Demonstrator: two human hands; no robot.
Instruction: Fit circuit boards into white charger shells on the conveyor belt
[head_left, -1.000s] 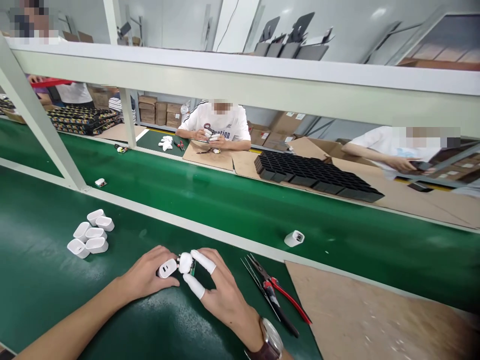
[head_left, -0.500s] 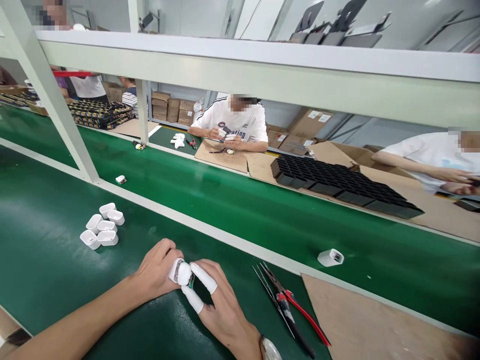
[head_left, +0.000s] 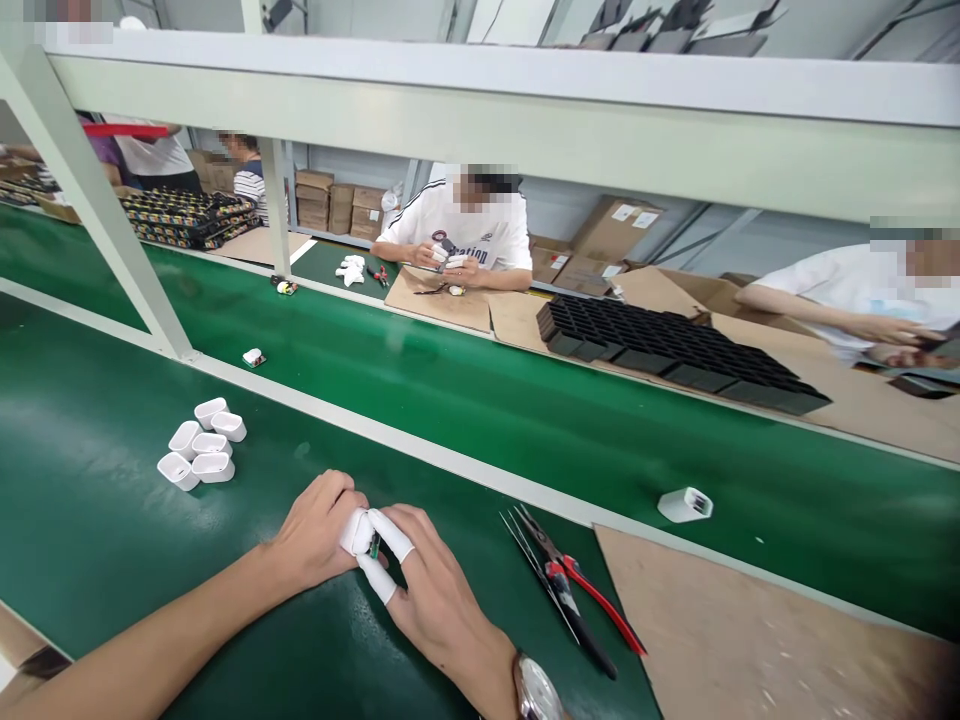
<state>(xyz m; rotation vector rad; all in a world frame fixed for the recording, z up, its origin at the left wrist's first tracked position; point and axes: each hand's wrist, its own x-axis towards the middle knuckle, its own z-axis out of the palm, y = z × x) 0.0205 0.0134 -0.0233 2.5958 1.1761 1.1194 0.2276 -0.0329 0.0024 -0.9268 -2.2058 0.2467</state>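
Note:
My left hand (head_left: 319, 530) is closed around a white plastic charger housing (head_left: 349, 538), its open end facing right. My right hand (head_left: 442, 600), with white finger cots on thumb and index finger, pinches a small green circuit board (head_left: 375, 547) with a white-covered part. That board sits partly inside the housing's mouth; its inner end is hidden. Left of my hands, several empty white housings (head_left: 213, 466) stand clustered on the green bench. To the right lie tweezers (head_left: 541, 575) and red-and-black long-nose pliers (head_left: 566, 585).
Beyond a pale rail, a green conveyor belt (head_left: 450, 390) carries a white housing (head_left: 685, 505) and a small board (head_left: 254, 357). A cardboard sheet (head_left: 720, 620) lies at right. Across the belt, co-workers sit near black trays (head_left: 675, 350). A metal post (head_left: 112, 220) rises at left.
My right hand has moved left, pushing the board deeper into the housing. The housing and board on the belt have travelled right. The camera view has shifted slightly.

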